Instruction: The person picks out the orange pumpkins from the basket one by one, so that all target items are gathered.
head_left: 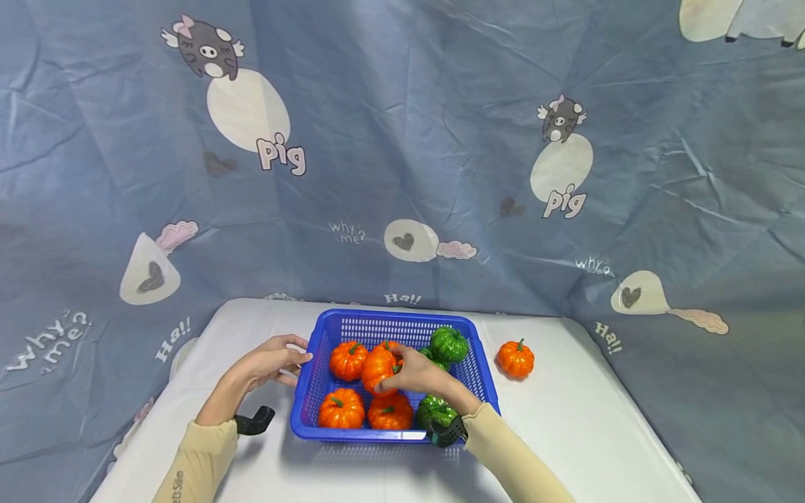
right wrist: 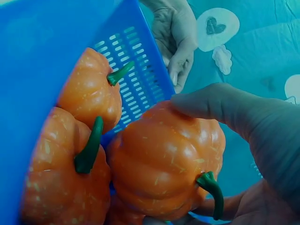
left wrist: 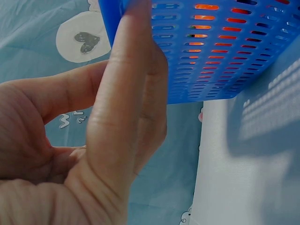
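Observation:
My right hand (head_left: 418, 372) grips an orange toy pumpkin (head_left: 378, 369) with a green stem, thumb on one side and fingers on the other. The held pumpkin (right wrist: 164, 161) is above other orange pumpkins in the blue perforated basket (head_left: 390, 316). At the basket's left side, my left hand (head_left: 273, 362) has its fingers fairly straight against the outer wall and rim. In the left wrist view, fingers (left wrist: 124, 93) overlap the basket's edge. Orange pumpkins, such as one at front left (head_left: 342, 409), fill the basket's left part. Green pumpkins (head_left: 449, 344) lie in its right part.
Another orange pumpkin (head_left: 515, 359) sits on the white table (head_left: 566, 433), right of the basket. A blue cloth (head_left: 402, 154) with pig prints hangs behind the table and along its sides. Dark bands (head_left: 254, 421) are worn on both wrists.

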The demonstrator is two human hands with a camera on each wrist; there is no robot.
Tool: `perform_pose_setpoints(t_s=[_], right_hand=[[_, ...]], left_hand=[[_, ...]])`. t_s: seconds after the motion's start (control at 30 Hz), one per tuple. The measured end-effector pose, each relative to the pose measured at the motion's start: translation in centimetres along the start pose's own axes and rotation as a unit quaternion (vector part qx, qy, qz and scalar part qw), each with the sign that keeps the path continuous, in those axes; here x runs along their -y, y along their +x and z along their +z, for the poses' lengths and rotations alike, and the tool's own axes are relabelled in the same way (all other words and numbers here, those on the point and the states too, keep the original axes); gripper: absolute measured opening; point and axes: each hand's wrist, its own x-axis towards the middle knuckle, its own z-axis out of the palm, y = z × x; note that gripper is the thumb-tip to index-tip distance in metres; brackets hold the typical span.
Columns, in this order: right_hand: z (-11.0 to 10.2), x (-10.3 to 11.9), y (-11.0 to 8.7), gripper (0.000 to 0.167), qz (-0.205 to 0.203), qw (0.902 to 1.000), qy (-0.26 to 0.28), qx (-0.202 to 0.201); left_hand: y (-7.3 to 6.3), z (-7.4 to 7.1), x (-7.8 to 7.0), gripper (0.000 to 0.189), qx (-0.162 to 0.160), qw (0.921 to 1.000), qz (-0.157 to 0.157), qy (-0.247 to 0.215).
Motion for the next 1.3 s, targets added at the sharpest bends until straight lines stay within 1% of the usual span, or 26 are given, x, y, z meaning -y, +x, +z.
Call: perform_pose_setpoints(t_s=[0.1,0.27,0.33,0.47,0.57,0.63,0.77,0.9,1.03,1.17,1.3], right_hand=[[0.1,0.0,-0.1,0.086,-0.001,1.0,-0.006,-0.003],[0.2,0.0,-0.5,0.082,0.003,0.9998,0.004,-0.019],[0.1,0.0,-0.7,0.081,-0.001,0.9997,-0.004,-0.023],[0.0,0.0,-1.1,0.086,0.004,0.9989,-0.031,-0.037],[-0.3,-0.1,-1.5,0.085,0.008,0.9985,-0.037,-0.04],[-0.5,-0.3,-1.7,0.081,0.003,0.9988,-0.032,-0.036],[-1.2,-0.8,-2.3,0.077,-0.005,0.9995,-0.004,-0.03],[-2.3,-1.2,-3.2,0.073,-0.003,0.9991,0.026,-0.032],[-4.1,-1.4,-4.8,0.067,-0.011,0.9976,0.057,-0.036],[-6.2,-1.9,-6.7,0.07,-0.008,0.9955,0.073,-0.059],[-8.6,-3.2,-8.5,0.071,0.003,0.9927,0.08,-0.09]], left_hand=[[-0.1,0.0,0.0,0.045,-0.002,1.0,0.0,0.001],[-0.1,0.0,0.0,0.045,-0.004,1.0,-0.001,0.001],[-0.1,0.0,0.0,0.045,-0.003,1.0,-0.001,0.002],[-0.1,0.0,0.1,0.045,-0.002,1.0,-0.001,0.001],[-0.1,0.0,0.1,0.046,-0.002,1.0,0.0,-0.001],[-0.1,0.0,0.1,0.046,-0.002,1.0,0.0,-0.002],[0.0,0.0,0.0,0.046,-0.003,1.0,-0.001,-0.002],[0.1,0.0,0.1,0.047,-0.003,1.0,-0.002,-0.003],[0.2,0.0,0.3,0.047,-0.002,1.0,-0.002,-0.006],[0.2,-0.1,0.3,0.046,-0.003,1.0,-0.002,-0.005],[0.2,-0.1,0.3,0.046,-0.004,1.0,-0.004,-0.007]])
